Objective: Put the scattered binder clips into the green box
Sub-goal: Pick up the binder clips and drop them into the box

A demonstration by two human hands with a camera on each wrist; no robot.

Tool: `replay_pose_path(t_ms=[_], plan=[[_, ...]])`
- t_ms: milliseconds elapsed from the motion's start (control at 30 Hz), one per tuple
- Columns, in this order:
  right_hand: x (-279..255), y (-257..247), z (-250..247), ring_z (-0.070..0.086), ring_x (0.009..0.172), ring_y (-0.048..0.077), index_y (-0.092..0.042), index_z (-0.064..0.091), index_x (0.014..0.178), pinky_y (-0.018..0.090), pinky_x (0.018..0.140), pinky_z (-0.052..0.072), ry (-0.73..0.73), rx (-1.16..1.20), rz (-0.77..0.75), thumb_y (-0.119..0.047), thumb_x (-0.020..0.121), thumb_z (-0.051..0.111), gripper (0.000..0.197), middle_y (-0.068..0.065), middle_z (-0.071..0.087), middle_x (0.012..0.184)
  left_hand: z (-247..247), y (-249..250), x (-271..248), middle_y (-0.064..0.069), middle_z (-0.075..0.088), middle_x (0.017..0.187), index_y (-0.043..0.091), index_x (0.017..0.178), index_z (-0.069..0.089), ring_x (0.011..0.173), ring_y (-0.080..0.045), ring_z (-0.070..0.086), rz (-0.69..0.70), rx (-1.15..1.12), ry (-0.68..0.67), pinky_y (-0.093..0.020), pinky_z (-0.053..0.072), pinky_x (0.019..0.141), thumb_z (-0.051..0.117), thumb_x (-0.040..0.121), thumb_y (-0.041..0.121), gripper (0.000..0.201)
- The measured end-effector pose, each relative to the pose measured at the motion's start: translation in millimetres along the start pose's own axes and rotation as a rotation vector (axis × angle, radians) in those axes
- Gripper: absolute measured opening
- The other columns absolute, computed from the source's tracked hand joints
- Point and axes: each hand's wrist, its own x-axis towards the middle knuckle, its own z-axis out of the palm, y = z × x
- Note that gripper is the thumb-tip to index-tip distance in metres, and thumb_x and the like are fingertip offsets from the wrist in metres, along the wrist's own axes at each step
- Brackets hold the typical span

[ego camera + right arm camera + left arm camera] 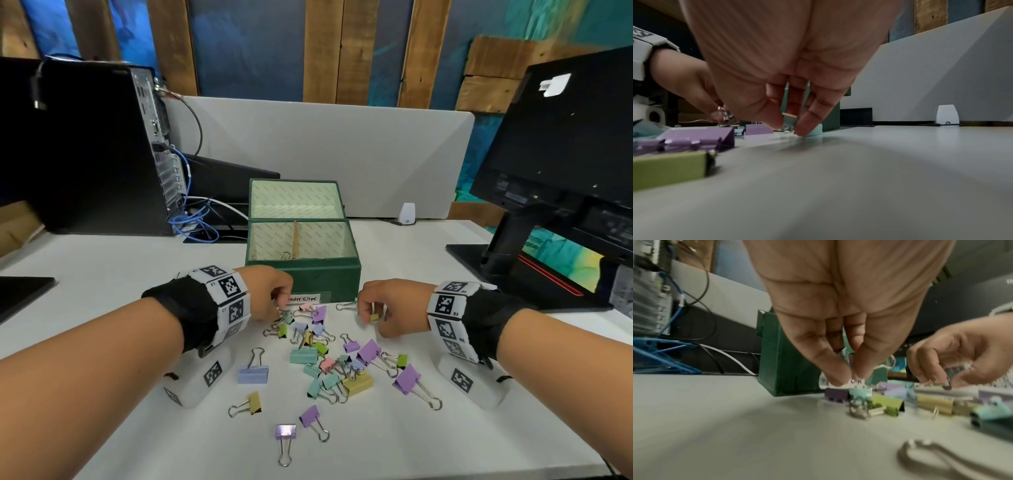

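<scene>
right hand sits right of frame centre in the head view, fingers curled down, thumb and fingertip pinching a small yellow clip just off the white table; right wrist view shows the same pinch on the clip's tan body with wire handles below. left hand is left of centre, fingers bunched and pinching down at the wire loops of a small mint clip at the top of the pile; left wrist view is blurred, so i cannot tell if that clip is gripped or only touched.

scattered binder clips spread across the centre and lower centre: folded sheet-metal bodies in matte pastel purple, mint, yellow, lime, pink and blue, with shiny wire loop handles. a large blue one lies apart at lower left of the pile, a purple one nearest the bottom edge.

green box stands just above both hands, rectangular, textured dark green outside, pale patterned lining, lid tipped open behind, a white handwritten label on the front. a few gold wire pieces lie inside, beside a wooden divider.

bare table to the lower left and lower right. computer tower upper left, monitor upper right, grey divider panel behind the box.
</scene>
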Motion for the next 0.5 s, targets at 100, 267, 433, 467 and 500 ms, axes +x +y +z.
replay_pose_path(t_ms=[100,267,433,467,500], plan=[[-0.2,0.0,-1.0,0.052,0.083,0.013,-0.025,0.054,0.085,0.021,0.074,0.046,0.032,0.028,-0.009,-0.008,0.076,0.064,0.021,-0.008,0.051,0.093,-6.3,-5.7,-3.6,0.01,0.059,0.073,0.024,0.074,0.053,0.063,-0.008,0.058,-0.044,-0.155,0.013,-0.019,0.049,0.062,0.065,0.076,0.01,0.018],[-3.7,-1.8,-14.2,0.052,0.082,0.01,-0.024,0.057,0.087,0.019,0.074,0.046,0.056,0.068,-0.011,-0.007,0.076,0.064,0.021,-0.012,0.052,0.092,-20.9,-9.3,-5.2,0.001,0.065,0.079,0.021,0.078,0.056,0.061,-0.012,0.064,-0.074,-0.323,0.063,-0.032,0.058,0.073,0.068,0.077,0.01,0.016],[5.2,-4.6,-53.8,0.055,0.077,0.008,-0.028,0.061,0.082,0.018,0.07,0.046,0.241,0.232,0.035,-0.005,0.077,0.063,0.023,-0.014,0.058,0.082,-37.5,-9.8,-1.6,0.001,0.061,0.072,0.018,0.077,0.056,0.056,-0.008,0.062,-0.094,-0.485,0.111,-0.014,0.054,0.054,0.07,0.079,0.009,0.016],[9.7,-6.5,-60.5,0.055,0.077,0.009,-0.03,0.06,0.081,0.018,0.07,0.046,0.284,0.262,0.036,-0.005,0.078,0.063,0.025,-0.01,0.06,0.084,-39.4,-9.3,-0.5,0.0,0.061,0.071,0.017,0.077,0.056,0.057,-0.009,0.062,-0.098,-0.524,0.118,-0.013,0.053,0.052,0.07,0.079,0.007,0.017],[15.3,-8.4,-65.8,0.055,0.079,0.01,-0.03,0.06,0.082,0.018,0.071,0.046,0.328,0.289,0.033,-0.005,0.079,0.062,0.025,-0.005,0.063,0.089,-40.6,-8.2,0.5,-0.001,0.061,0.07,0.016,0.076,0.055,0.057,-0.01,0.062,-0.103,-0.563,0.123,-0.013,0.052,0.051,0.069,0.08,0.006,0.018]])
